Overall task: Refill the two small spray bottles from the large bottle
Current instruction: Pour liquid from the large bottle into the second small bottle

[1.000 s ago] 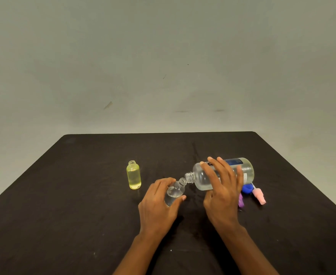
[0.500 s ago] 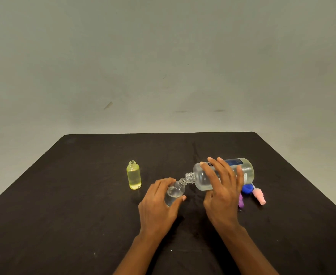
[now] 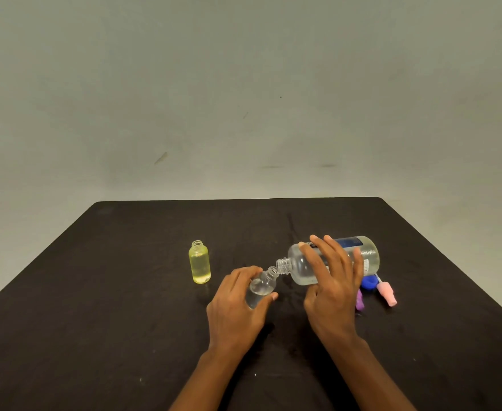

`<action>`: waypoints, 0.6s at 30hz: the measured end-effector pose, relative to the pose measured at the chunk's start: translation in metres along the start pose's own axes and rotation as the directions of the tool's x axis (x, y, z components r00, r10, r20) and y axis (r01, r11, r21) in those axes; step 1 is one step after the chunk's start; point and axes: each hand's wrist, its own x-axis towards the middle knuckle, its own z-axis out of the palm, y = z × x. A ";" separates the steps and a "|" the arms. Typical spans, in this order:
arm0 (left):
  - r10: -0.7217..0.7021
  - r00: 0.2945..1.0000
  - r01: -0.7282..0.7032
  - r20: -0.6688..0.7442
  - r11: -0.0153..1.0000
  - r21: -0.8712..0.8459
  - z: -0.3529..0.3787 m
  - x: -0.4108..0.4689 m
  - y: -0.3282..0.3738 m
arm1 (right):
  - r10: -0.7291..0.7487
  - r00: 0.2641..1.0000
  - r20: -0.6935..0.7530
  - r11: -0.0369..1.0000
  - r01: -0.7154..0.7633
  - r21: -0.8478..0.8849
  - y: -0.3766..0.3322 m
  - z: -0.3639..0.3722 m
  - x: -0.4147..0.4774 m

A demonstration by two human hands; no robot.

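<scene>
My right hand [image 3: 331, 289] grips the large clear bottle [image 3: 368, 253], tipped on its side with its open neck pointing left. That neck meets the mouth of a small clear bottle [image 3: 262, 287], which my left hand [image 3: 237, 304] holds tilted toward it. Clear liquid shows in both. A second small bottle [image 3: 200, 262], yellow and uncapped, stands upright to the left, apart from both hands.
Everything sits on a black table [image 3: 95, 321]. Behind my right hand lie a blue cap [image 3: 369, 282], a pink spray top [image 3: 387, 294] and a purple spray top [image 3: 359, 301]. A plain grey wall rises beyond the table's far edge.
</scene>
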 end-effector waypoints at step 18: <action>0.009 1.000 -0.009 -0.011 1.000 -0.003 0.000 0.000 -0.001 | -0.011 1.000 -0.011 1.000 0.011 0.003 0.002 0.002 -0.002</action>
